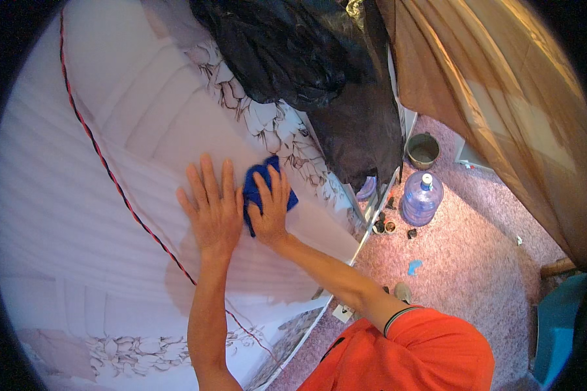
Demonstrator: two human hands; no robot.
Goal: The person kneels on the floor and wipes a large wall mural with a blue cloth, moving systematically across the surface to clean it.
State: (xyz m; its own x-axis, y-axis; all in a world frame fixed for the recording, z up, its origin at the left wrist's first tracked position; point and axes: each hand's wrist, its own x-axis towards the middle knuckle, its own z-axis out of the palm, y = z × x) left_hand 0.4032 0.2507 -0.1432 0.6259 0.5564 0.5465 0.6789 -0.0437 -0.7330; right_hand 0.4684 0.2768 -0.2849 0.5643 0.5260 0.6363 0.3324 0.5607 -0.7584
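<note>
My left hand [215, 215] lies flat with spread fingers on a large pale printed sheet [142, 220] patterned with flowers and curved lines. Just to its right, my right hand [272, 207] presses a dark blue cloth [264, 183] against the same surface, fingers over the cloth. The two hands almost meet at the left thumb. A twisted red and black wire [108, 171] runs down across the sheet, left of my left hand and past the forearm.
Black plastic sheeting [293, 54] hangs over the top of the printed sheet. Brown fabric [489, 97] drapes at the upper right. A bucket [423, 150], a large blue water bottle [421, 200] and small debris [412, 233] are on the carpeted floor. A teal object [557, 332] is at the lower right.
</note>
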